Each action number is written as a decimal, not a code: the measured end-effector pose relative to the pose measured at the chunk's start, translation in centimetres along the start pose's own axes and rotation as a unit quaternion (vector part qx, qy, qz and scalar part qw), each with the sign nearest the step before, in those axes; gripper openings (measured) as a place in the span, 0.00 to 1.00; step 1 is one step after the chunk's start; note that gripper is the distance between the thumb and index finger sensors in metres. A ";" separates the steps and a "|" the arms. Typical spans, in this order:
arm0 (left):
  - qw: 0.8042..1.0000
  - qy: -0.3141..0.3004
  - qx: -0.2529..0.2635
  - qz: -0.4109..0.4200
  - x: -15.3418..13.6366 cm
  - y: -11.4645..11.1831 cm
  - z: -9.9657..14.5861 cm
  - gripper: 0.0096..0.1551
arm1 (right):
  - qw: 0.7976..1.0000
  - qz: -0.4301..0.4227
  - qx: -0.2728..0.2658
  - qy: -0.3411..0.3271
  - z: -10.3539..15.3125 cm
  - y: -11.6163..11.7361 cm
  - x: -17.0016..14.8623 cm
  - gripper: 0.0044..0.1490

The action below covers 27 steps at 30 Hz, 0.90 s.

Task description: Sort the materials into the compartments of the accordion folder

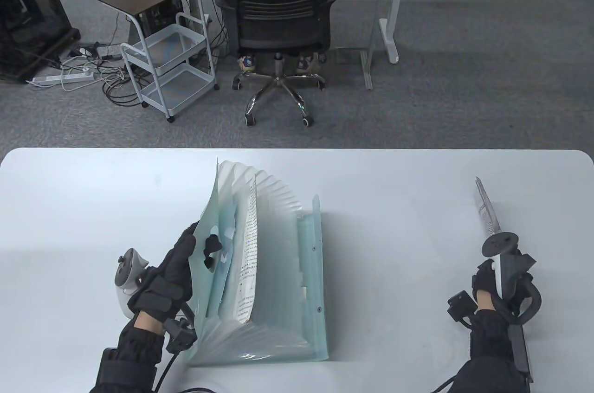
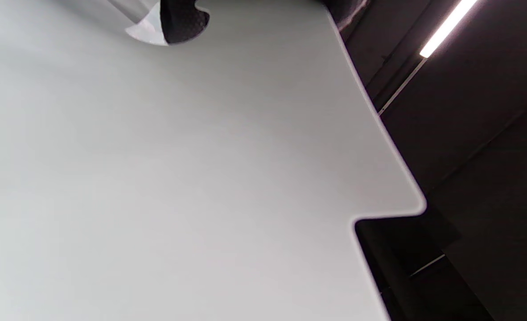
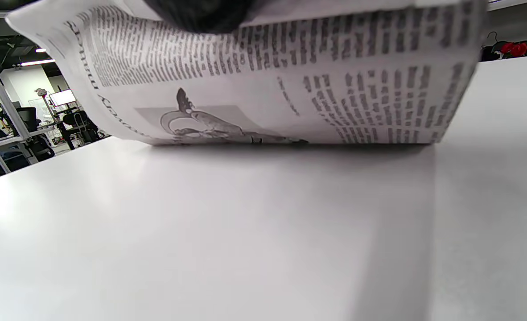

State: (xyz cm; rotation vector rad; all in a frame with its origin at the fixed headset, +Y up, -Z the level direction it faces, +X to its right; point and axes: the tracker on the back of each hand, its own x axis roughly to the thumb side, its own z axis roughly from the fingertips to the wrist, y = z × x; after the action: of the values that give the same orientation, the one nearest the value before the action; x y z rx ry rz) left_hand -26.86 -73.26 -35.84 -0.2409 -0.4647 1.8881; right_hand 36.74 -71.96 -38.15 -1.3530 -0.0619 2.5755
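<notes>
Hands: left hand (image 1: pixel 174 267) grips folder (image 1: pixel 278 281) flap at 9 o'clock; right hand (image 1: pixel 492 281) pinches floppy, light printed sheet (image 1: pixel 487 214) by its near edge, 3 o'clock.

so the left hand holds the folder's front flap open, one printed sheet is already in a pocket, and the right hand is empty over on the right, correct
Not quite: the right hand is not empty. It holds a printed sheet, edge-on in the table view and plain in the right wrist view, with text and a drawing. The rest stands: the left hand holds the accordion folder open by its front flap, with one printed sheet already in a pocket.
</notes>
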 end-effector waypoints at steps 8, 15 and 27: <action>1.000 -0.001 0.001 0.002 0.0 0.0 0.0 0.41 | 1.000 0.005 -0.001 -0.012 0.8 -1.6 0.1 0.28; 1.000 -0.003 0.002 0.006 0.0 0.0 0.0 0.41 | 0.998 -0.009 -0.033 -0.046 2.6 -4.2 1.0 0.29; 1.000 -0.003 0.002 0.005 0.1 0.0 0.1 0.42 | 0.990 -0.036 -0.035 -0.130 6.9 -9.3 3.7 0.30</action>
State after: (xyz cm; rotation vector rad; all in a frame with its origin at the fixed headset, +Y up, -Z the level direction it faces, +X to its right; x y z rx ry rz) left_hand -26.93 -73.14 -35.77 -0.2346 -0.4638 1.9002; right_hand 30.73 -61.62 -35.85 -1.0090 -0.2412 2.6933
